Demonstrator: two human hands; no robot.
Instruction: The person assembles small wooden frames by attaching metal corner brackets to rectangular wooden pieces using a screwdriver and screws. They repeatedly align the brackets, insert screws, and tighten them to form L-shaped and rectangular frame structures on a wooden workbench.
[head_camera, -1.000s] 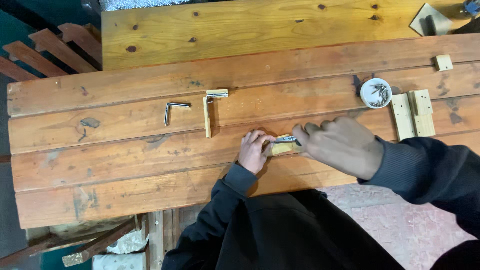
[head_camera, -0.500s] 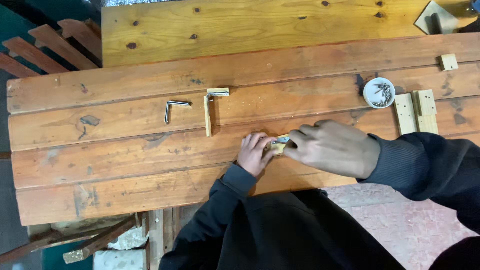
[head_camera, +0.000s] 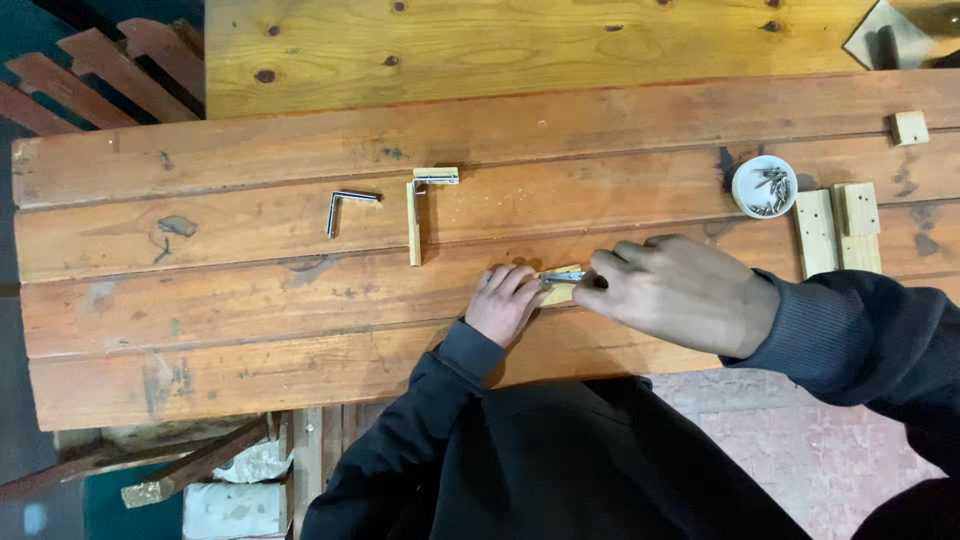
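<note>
My left hand presses down on the left end of a small pale wooden piece lying on the brown plank workbench. My right hand rests at the piece's right end, its fingertips pinching a small metal part on top of the wood. Most of the wooden piece is hidden under both hands. Both arms wear dark sleeves.
An L-shaped assembly of a wooden strip with a metal bracket lies farther back, with a loose metal angle bracket to its left. A white cup of screws, two wooden blocks and a small cube sit at the right.
My right hand has slid a little to the right along the piece, uncovering more of the metal part. The left hand has stayed pressed on the wood.
</note>
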